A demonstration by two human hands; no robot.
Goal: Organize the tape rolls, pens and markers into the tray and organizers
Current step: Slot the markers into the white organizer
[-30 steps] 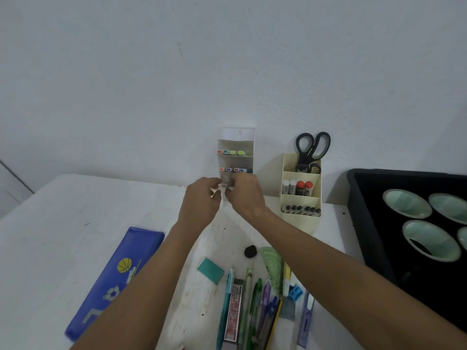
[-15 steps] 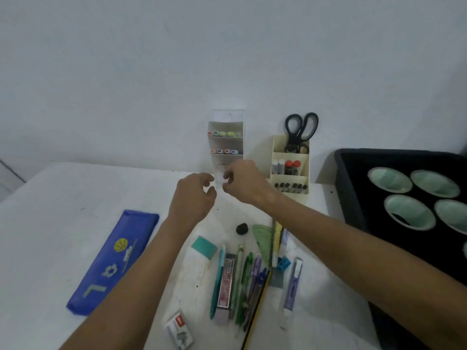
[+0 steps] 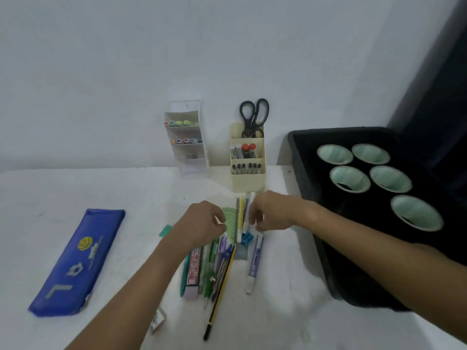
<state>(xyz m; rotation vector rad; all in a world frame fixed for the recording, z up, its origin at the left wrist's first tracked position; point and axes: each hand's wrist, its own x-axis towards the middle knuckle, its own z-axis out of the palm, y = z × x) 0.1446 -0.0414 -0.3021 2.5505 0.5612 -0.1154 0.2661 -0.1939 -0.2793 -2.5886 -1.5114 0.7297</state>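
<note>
Five tape rolls [image 3: 350, 178] are seen already lying in the black tray [image 3: 300, 157] at the right of the frame, so that part of the task is judged largely done. At upper centre, coloured markers [image 3: 180, 123] are shown standing in the upper tiers of the white organizer [image 3: 199, 137], and more markers and pens are seated in the cream organizer [image 3: 247, 181] to its right, with black scissors [image 3: 253, 114] in its top pocket. What is left is gathered at lower centre of the bench [image 3: 101, 188]: a loose bunch of pens [image 3: 209, 263], a pencil, a white and purple pen [image 3: 255, 263] lying apart to the right, and a yellow marker [image 3: 240, 218] beside a white one, not yet filed. The left hand [image 3: 202, 227] is held over the top of that bunch with fingers curled; whether anything is pinched in its grip cannot be told. The right hand [image 3: 271, 210] is lowered onto the white marker [image 3: 249, 213], and its grip appears pressed together around the barrel, though blur leaves this uncertain. A blue pencil case [image 3: 78, 261] lies at lower left, with a green eraser [image 3: 165, 229] and a blue sharpener [image 3: 246, 238] near the pile. Roughly the second half of the sorting is judged to remain.
</note>
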